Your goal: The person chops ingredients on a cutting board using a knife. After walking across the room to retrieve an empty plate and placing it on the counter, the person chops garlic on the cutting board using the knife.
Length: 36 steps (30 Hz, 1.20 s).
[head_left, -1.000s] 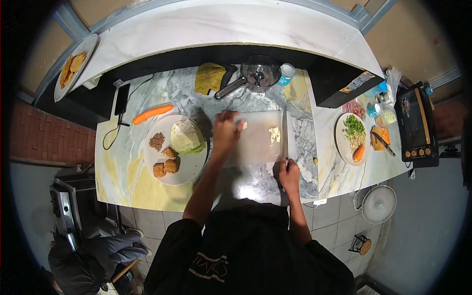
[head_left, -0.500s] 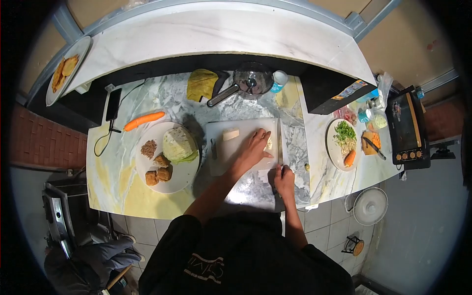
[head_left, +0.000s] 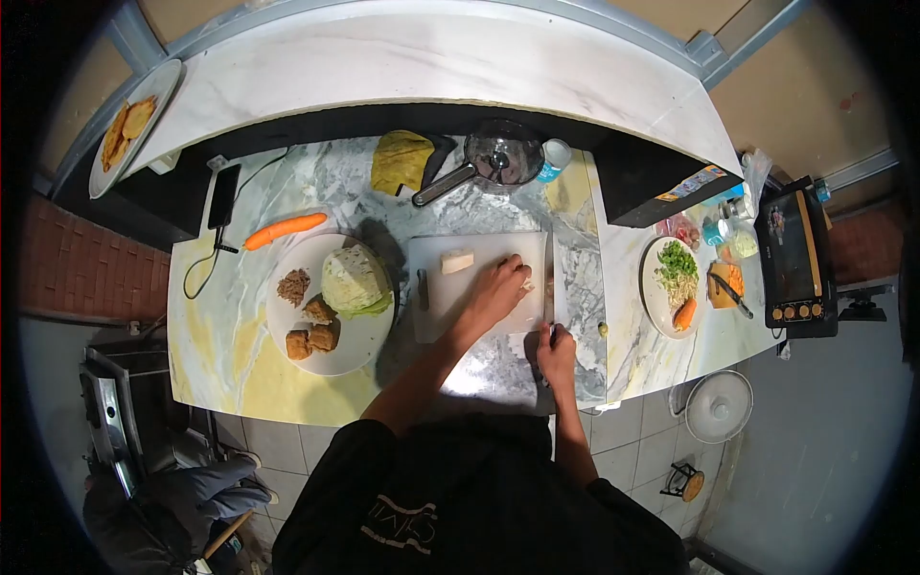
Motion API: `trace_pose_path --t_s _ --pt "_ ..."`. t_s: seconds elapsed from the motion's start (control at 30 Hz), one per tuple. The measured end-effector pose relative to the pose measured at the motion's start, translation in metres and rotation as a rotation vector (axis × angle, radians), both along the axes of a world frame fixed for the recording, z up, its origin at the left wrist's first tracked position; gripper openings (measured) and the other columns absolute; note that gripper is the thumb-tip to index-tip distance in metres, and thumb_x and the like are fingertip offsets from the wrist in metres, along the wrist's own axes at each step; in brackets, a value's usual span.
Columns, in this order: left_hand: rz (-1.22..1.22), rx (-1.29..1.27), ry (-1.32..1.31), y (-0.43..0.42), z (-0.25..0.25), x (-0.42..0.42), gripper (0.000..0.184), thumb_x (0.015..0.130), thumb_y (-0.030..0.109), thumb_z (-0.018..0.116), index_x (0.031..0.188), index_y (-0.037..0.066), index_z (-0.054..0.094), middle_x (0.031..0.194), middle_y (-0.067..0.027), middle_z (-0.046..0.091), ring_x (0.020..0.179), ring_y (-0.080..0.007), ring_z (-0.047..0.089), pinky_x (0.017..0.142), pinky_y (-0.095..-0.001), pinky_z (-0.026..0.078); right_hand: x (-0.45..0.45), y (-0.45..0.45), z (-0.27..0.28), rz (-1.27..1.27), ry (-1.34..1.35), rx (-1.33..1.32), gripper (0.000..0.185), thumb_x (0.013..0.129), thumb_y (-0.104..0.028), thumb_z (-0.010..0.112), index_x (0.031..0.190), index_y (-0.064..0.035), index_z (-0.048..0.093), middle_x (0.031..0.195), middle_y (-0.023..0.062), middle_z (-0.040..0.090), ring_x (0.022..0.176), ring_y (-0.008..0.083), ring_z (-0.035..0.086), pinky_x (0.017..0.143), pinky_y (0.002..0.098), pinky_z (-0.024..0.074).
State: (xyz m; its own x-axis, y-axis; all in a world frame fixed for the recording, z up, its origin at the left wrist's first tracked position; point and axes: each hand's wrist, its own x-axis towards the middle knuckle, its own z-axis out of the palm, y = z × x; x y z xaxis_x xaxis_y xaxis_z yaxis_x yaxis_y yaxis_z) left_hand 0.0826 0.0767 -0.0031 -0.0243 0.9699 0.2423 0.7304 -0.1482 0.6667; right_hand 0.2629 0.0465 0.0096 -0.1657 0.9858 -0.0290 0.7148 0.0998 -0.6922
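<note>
My right hand [head_left: 556,353] is wrapped round the handle of a knife [head_left: 549,278], whose blade points away from me along the right edge of a white cutting board [head_left: 436,311]. On the board my left hand [head_left: 498,292] has its fingers bunched over small pale cut food pieces [head_left: 528,285], partly hidden beneath them. A pale whitish block [head_left: 457,261] lies near the board's upper left. Left of the board, a large white plate [head_left: 287,264] holds a cut cabbage [head_left: 356,280], browned chunks [head_left: 311,337] and minced brown food [head_left: 293,287].
A carrot [head_left: 286,231] and a phone [head_left: 224,196] lie at the left. Behind the board are a dark-handled pan [head_left: 503,153], a can [head_left: 554,160] and a yellowish cloth [head_left: 401,161]. At right stand a plate of chopped vegetables [head_left: 656,311] and an oven [head_left: 793,259]. Another person [head_left: 158,522] is at lower left.
My left hand's fingers have drawn together from a wider spread over the pale pieces. My right hand keeps its hold on the knife. The whole view has shifted slightly.
</note>
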Motion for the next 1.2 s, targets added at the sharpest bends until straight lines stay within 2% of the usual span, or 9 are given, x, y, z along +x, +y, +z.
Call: trace_pose_path --t_s 0.17,0.27,0.4,0.47,0.57,0.67,0.9,0.97,1.2 --pt "0.045 -0.029 -0.208 -0.008 0.019 -0.02 0.022 0.073 0.006 0.068 0.094 0.002 0.064 0.095 -0.0134 0.059 0.087 -0.0338 0.061 0.074 -0.0403 0.05 -0.004 -0.002 -0.005 0.035 0.033 0.016 0.038 0.093 -0.026 0.055 0.072 0.0068 0.054 0.058 0.0271 0.052 0.051 0.0375 0.054 0.05 0.0433 0.0398" --pt "0.108 -0.015 -0.278 -0.016 0.018 -0.029 0.019 0.073 0.003 0.068 0.092 0.002 0.065 0.09 -0.013 0.061 0.081 -0.0317 0.063 0.071 -0.0389 0.05 -0.009 -0.005 0.003 0.043 -0.026 -0.116 0.03 0.091 -0.021 0.054 0.079 0.0063 0.057 0.066 0.028 0.057 0.063 0.0437 0.06 0.055 0.046 0.0437" --pt "0.076 -0.047 -0.295 -0.024 0.03 -0.041 0.017 0.072 0.002 0.07 0.089 0.003 0.066 0.088 -0.0122 0.061 0.076 -0.0283 0.063 0.068 -0.037 0.05 -0.011 -0.007 -0.005 0.067 -0.031 -0.08 0.029 0.091 -0.021 0.055 0.082 0.0066 0.058 0.065 0.0272 0.057 0.061 0.0421 0.06 0.055 0.0453 0.0434" --pt "0.064 -0.021 -0.293 -0.024 0.026 -0.04 0.017 0.072 0.002 0.07 0.089 0.003 0.066 0.088 -0.0124 0.061 0.076 -0.0289 0.063 0.068 -0.0371 0.05 -0.01 -0.008 -0.01 0.068 0.046 0.052 0.037 0.092 -0.024 0.057 0.073 0.007 0.056 0.054 0.0216 0.053 0.046 0.0301 0.052 0.047 0.0417 0.0382" --pt "0.035 0.028 -0.272 -0.024 0.016 -0.036 0.018 0.072 0.003 0.071 0.089 0.001 0.066 0.088 -0.0135 0.06 0.08 -0.0309 0.062 0.071 -0.0378 0.05 -0.011 -0.01 0.002 0.028 0.059 -0.009 0.038 0.092 -0.025 0.057 0.072 0.0068 0.056 0.053 0.0216 0.052 0.045 0.0282 0.052 0.046 0.0414 0.0381" --pt "0.003 0.039 -0.241 -0.02 0.006 -0.027 0.023 0.071 0.004 0.072 0.092 0.0 0.064 0.095 -0.0145 0.059 0.087 -0.0336 0.06 0.076 -0.0398 0.049 -0.009 -0.009 0.011 0.023 -0.029 -0.118 0.026 0.091 -0.019 0.055 0.089 0.0067 0.061 0.064 0.0255 0.058 0.059 0.0376 0.061 0.055 0.0436 0.0436" --pt "0.013 -0.043 -0.07 -0.02 0.016 -0.01 0.036 0.073 0.013 0.073 0.101 -0.002 0.058 0.103 -0.017 0.054 0.098 -0.0336 0.057 0.082 -0.0414 0.048 -0.007 -0.009 0.004 0.026 0.003 -0.1 0.027 0.091 -0.019 0.055 0.087 0.0069 0.06 0.064 0.0258 0.058 0.058 0.0376 0.06 0.054 0.043 0.0435" --pt "0.017 -0.038 -0.05 -0.021 0.018 -0.004 0.035 0.075 0.013 0.072 0.103 -0.001 0.057 0.104 -0.0169 0.053 0.097 -0.0356 0.057 0.081 -0.0426 0.048 -0.004 -0.008 -0.013 0.024 0.077 -0.007 0.037 0.093 -0.024 0.056 0.072 0.0064 0.056 0.053 0.0177 0.053 0.045 0.0215 0.05 0.047 0.0385 0.0379" --pt "-0.013 0.067 0.044 -0.014 0.0 0.0 0.02 0.078 0.007 0.065 0.095 -0.001 0.057 0.099 -0.0166 0.054 0.093 -0.0366 0.058 0.077 -0.0447 0.049 -0.016 -0.015 0.01 -0.015 0.101 -0.194 0.035 0.093 -0.023 0.055 0.073 0.0063 0.057 0.052 0.0155 0.053 0.048 0.0209 0.053 0.049 0.0379 0.0395"
